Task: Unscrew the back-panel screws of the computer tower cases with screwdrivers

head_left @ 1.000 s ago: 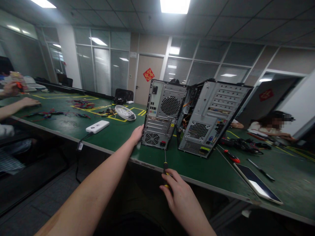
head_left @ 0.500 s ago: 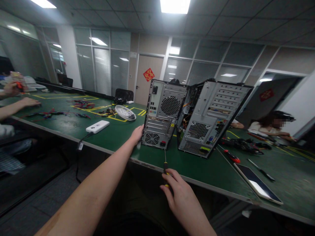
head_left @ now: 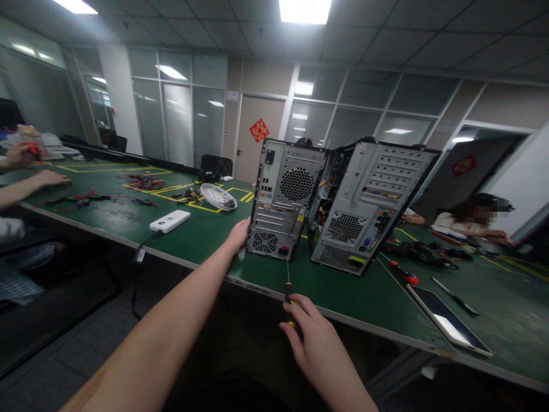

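In the head view, my right hand (head_left: 309, 327) is closed around the black and yellow handle of a screwdriver (head_left: 289, 292). Its thin shaft points up to the bottom rear edge of a computer tower (head_left: 274, 212), near the red power switch; whether the tip touches is too small to tell. Against the left side of that tower lies my left hand (head_left: 239, 234), its fingers hidden by the case. The tower stands upright with its ports and fan grilles facing me. Close on its right is a second, larger computer tower (head_left: 364, 200) with an open side.
Right of the towers lie a red and black screwdriver (head_left: 404, 273), a tablet-like device (head_left: 448, 320), a slim dark tool (head_left: 454, 296) and black cables (head_left: 422, 252). Leftward are a white power bank (head_left: 170, 221), a white plastic basket (head_left: 218, 196) and wires (head_left: 88, 198). Other people sit at both sides.
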A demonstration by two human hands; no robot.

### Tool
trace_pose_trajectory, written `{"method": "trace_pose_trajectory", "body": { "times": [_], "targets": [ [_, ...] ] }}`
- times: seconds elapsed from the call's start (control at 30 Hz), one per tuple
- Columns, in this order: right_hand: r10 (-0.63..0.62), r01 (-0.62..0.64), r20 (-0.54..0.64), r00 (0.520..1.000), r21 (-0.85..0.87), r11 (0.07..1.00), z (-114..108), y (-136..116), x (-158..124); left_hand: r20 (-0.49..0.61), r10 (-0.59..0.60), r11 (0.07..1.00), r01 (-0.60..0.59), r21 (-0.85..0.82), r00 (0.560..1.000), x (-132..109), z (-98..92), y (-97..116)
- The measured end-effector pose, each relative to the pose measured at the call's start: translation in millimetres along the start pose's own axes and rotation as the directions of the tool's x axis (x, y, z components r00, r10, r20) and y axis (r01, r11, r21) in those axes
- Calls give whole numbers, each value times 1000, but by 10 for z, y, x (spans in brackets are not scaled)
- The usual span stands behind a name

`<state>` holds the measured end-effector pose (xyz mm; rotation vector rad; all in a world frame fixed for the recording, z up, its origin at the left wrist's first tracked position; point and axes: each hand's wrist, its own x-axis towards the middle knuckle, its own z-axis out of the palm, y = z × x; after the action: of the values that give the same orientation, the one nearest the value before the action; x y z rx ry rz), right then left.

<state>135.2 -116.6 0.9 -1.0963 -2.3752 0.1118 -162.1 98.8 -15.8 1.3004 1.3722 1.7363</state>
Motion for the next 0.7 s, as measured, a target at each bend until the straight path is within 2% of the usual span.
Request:
{"method": "trace_pose_trajectory", "body": {
  "times": [0.3,0.57,0.7],
  "targets": [
    [47,-48,44,998,9,999,-30,-57,18,1,-8,1000,8,8,1000,-5,1,14],
    [-24,26,21,999,-82,996,24,-14,3,-3,-6,1000,6,-5,1000,-28,3,40],
    [-26,26,5,1000,-69,997,37,-2,-14,-3,-12,1000,12,-12,1000,-31,3,41]
  ]
}}
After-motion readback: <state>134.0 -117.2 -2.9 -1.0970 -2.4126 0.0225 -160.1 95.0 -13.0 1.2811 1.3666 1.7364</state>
